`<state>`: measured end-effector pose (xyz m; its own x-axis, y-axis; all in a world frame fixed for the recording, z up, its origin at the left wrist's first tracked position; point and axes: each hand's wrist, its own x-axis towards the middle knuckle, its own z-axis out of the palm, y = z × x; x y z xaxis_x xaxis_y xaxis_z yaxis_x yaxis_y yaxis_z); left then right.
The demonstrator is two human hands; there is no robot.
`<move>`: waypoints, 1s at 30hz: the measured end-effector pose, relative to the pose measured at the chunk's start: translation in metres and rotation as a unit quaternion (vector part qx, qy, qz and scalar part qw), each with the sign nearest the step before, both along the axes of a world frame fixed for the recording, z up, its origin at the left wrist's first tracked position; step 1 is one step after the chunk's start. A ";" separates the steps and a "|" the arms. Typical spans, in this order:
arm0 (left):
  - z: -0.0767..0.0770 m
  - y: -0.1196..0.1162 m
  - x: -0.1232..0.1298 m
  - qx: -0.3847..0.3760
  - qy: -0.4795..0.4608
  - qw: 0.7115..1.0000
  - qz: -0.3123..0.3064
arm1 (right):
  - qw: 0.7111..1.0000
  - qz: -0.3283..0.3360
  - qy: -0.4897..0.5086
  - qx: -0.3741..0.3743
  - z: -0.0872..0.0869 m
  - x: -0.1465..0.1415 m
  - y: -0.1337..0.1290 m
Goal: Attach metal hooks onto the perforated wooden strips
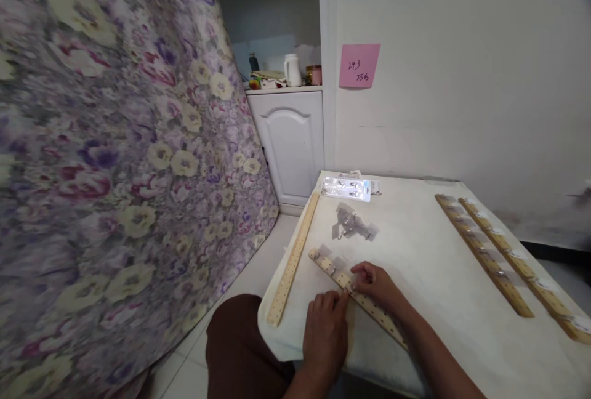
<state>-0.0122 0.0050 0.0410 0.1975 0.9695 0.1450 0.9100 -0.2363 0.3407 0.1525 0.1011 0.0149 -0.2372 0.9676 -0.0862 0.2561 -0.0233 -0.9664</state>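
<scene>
A pale wooden strip with rows of holes (376, 313) lies slantwise on the table in front of me. Two clear plastic squares with small metal hooks, one of them a clear hook (340, 265), sit along its far half. My left hand (325, 328) is closed at the strip's near edge, its fingertips against the wood. Over the strip, my right hand (375, 285) is pinched at a small clear hook (353, 288), partly hidden by the fingers. Beyond the strip lies a loose heap of clear hooks (351, 224).
Another holed wooden strip (295, 257) runs along the table's left edge. At the right lie two strips fitted with hooks, including a wooden strip (482, 254). A hook package (347, 189) lies at the back. A floral curtain (138, 171) hangs at left.
</scene>
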 end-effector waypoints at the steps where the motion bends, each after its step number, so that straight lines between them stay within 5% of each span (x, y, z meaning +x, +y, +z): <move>1: 0.000 0.000 0.000 -0.002 0.002 1.000 0.000 | 1.000 0.000 0.004 -0.005 0.000 0.000 0.000; 30: -0.001 -0.001 -0.006 0.002 -0.030 1.000 0.001 | 0.993 -0.034 0.084 -0.077 -0.005 0.021 0.007</move>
<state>-0.0180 0.0045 0.0398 0.1865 0.9692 0.1610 0.8887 -0.2362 0.3929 0.1736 0.1080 0.0101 -0.1962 0.9602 -0.1989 0.0842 -0.1856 -0.9790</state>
